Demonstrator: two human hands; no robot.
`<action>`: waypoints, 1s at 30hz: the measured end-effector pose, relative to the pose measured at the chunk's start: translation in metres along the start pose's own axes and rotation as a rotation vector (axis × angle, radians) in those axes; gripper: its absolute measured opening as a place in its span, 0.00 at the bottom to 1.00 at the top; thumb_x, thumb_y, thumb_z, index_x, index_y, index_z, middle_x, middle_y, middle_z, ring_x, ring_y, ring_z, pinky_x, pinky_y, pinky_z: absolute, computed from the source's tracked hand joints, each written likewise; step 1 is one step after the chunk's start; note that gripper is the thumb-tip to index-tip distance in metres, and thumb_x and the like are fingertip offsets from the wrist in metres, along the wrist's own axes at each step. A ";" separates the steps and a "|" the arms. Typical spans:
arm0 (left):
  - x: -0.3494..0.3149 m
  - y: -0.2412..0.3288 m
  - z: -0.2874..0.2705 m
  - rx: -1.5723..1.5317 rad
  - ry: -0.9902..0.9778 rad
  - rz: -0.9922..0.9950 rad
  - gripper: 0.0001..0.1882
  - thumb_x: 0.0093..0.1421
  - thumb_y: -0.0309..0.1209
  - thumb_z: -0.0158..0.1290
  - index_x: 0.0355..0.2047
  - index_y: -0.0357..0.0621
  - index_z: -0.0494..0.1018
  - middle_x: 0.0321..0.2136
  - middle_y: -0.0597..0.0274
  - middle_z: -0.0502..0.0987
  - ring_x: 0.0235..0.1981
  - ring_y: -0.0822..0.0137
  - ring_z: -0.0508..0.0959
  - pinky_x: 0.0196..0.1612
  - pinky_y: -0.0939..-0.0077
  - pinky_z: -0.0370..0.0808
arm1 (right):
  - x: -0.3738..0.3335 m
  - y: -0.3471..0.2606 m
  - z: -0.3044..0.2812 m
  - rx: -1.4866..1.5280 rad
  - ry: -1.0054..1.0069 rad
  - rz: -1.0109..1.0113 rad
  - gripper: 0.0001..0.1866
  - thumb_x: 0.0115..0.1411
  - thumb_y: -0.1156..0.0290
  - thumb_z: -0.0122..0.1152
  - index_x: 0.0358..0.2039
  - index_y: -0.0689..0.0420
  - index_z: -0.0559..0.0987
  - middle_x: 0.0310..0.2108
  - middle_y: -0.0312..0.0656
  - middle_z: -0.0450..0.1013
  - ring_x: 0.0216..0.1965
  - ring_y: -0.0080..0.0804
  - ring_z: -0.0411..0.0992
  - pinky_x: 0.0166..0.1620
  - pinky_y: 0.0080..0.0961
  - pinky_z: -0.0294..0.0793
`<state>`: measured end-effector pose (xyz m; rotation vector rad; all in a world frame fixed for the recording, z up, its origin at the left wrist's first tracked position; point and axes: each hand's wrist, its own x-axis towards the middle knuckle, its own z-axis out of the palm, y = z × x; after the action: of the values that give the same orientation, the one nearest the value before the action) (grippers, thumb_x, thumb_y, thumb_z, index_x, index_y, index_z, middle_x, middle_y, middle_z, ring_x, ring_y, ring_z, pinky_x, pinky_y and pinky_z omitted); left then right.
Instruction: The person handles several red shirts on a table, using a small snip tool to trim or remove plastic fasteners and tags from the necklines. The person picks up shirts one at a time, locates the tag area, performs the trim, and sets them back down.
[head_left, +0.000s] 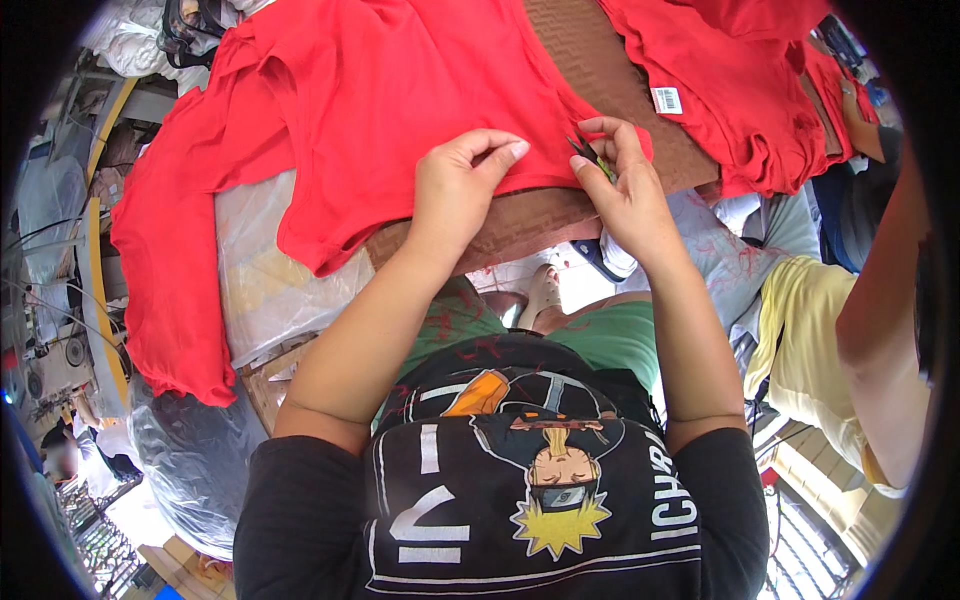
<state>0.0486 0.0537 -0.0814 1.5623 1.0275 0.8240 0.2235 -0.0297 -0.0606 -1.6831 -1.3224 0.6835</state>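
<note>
Snips (586, 151) sat within my right hand's (632, 190) curled fingers, tips over the red garment (400, 90), probably for quick reach. I had my left hand's (455, 190) thumb and forefinger pressed together; whether they pinched anything, I couldn't tell. The desk (520, 218) supported the garment, seemingly keeping its edge close.

Black printed T-shirt (490, 490), green shorts (615, 335)

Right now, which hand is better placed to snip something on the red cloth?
Probably the right hand: it holds the small snips, pointing over the red cloth. The left hand, pinched over the cloth, shows no tool.
</note>
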 end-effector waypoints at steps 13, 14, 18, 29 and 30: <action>0.004 -0.001 -0.012 -0.265 -0.032 -0.160 0.10 0.60 0.32 0.58 0.38 0.39 0.80 0.31 0.65 0.81 0.29 0.80 0.75 0.31 0.86 0.69 | -0.006 -0.020 0.013 -0.190 -0.191 -0.177 0.11 0.57 0.73 0.60 0.41 0.58 0.76 0.39 0.46 0.72 0.41 0.46 0.74 0.43 0.36 0.73; 0.004 -0.002 -0.013 -0.274 -0.035 -0.161 0.10 0.60 0.32 0.58 0.38 0.40 0.80 0.31 0.65 0.81 0.29 0.80 0.75 0.31 0.86 0.69 | -0.007 -0.020 0.013 -0.202 -0.189 -0.187 0.10 0.57 0.73 0.60 0.40 0.58 0.76 0.39 0.46 0.72 0.41 0.46 0.74 0.42 0.37 0.73; 0.002 0.003 -0.019 -0.343 -0.064 -0.115 0.10 0.59 0.31 0.59 0.39 0.39 0.80 0.31 0.66 0.81 0.30 0.79 0.76 0.33 0.85 0.71 | -0.006 -0.022 0.015 -0.300 -0.181 -0.223 0.09 0.57 0.73 0.59 0.39 0.58 0.76 0.39 0.46 0.72 0.40 0.49 0.74 0.41 0.38 0.73; -0.022 0.073 -0.095 0.419 -0.339 0.094 0.10 0.56 0.28 0.58 0.38 0.38 0.78 0.33 0.59 0.82 0.33 0.68 0.80 0.40 0.74 0.76 | 0.015 -0.039 0.030 -0.106 -0.150 -0.242 0.12 0.52 0.74 0.64 0.39 0.59 0.79 0.35 0.47 0.74 0.37 0.43 0.75 0.40 0.34 0.74; -0.021 0.057 -0.083 0.492 -0.250 0.162 0.10 0.56 0.28 0.58 0.37 0.38 0.78 0.32 0.59 0.81 0.32 0.67 0.79 0.40 0.73 0.75 | 0.016 -0.034 0.038 -0.120 -0.164 -0.236 0.12 0.52 0.74 0.65 0.38 0.58 0.79 0.34 0.47 0.74 0.37 0.44 0.75 0.40 0.35 0.74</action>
<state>-0.0226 0.0616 -0.0080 2.1287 0.9718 0.4809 0.1802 -0.0010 -0.0478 -1.5562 -1.6760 0.6231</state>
